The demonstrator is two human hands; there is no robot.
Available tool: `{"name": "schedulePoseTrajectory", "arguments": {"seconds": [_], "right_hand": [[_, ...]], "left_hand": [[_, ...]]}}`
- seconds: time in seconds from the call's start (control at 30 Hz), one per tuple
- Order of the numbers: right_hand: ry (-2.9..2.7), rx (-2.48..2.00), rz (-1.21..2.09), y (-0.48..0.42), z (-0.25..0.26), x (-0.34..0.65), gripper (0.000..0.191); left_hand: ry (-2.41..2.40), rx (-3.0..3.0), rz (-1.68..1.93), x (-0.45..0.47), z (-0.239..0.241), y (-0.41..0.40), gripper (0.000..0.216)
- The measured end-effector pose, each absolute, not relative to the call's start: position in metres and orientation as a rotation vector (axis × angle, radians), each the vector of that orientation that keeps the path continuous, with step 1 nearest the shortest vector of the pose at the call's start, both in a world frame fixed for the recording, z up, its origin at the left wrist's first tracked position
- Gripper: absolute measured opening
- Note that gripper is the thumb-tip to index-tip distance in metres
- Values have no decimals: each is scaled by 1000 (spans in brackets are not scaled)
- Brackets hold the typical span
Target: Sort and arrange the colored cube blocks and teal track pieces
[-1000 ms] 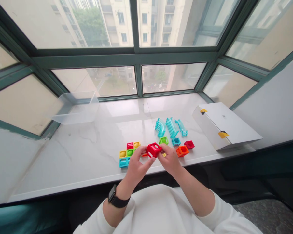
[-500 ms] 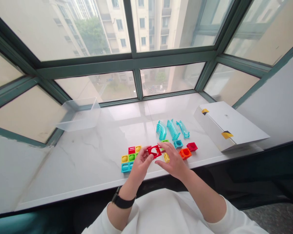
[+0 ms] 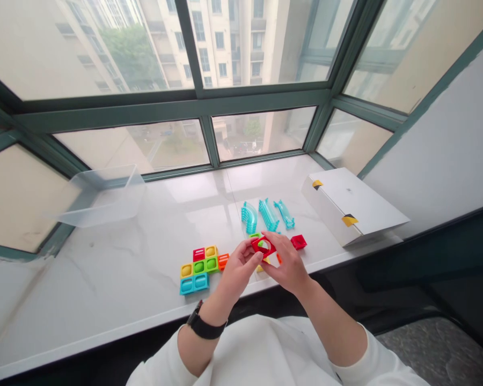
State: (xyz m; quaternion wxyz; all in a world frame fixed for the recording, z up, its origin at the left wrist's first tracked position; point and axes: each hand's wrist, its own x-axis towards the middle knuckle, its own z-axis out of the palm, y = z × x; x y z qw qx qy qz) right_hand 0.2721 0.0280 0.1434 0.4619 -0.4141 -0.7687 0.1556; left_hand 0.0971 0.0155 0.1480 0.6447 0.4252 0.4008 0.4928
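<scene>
Between my hands, above the sill's front part, is a red block (image 3: 266, 252) with a large round hole. My left hand (image 3: 240, 269) pinches its left side with thumb and fingers. On its right side, the fingers and thumb of my right hand (image 3: 286, 264) close around it. Left of my hands lies a group of yellow, green, red and blue blocks (image 3: 199, 267), with an orange block (image 3: 223, 261) at its right end. A green block (image 3: 254, 235) and a yellow block (image 3: 262, 266) are partly hidden behind my hands. Another red block (image 3: 298, 242) lies right of my right hand.
Three clear-blue track pieces (image 3: 269, 215) lie beyond my hands. A translucent plastic bin (image 3: 104, 206) stands at the far left. At right is a white box (image 3: 362, 201) with yellow-black tabs. Windows border the white marble sill (image 3: 156, 236) at the back.
The view has swung right, so the sill's contents appear further left. My right thumb has closed in on the red block, which is now tilted between both hands.
</scene>
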Motion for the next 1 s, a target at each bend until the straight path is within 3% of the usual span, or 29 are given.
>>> {"name": "schedulePoseTrajectory", "arguments": {"seconds": [0.23, 0.6, 1.0], "right_hand": [[-1775, -1165, 353, 24, 139, 316, 66], [-1513, -1481, 352, 39, 96, 403, 69], [-1581, -1564, 477, 53, 50, 405, 67]], "left_hand": [[893, 1196, 1012, 132, 141, 29, 63], [1043, 1511, 942, 139, 141, 34, 37], [1098, 1463, 987, 120, 133, 37, 33]]}}
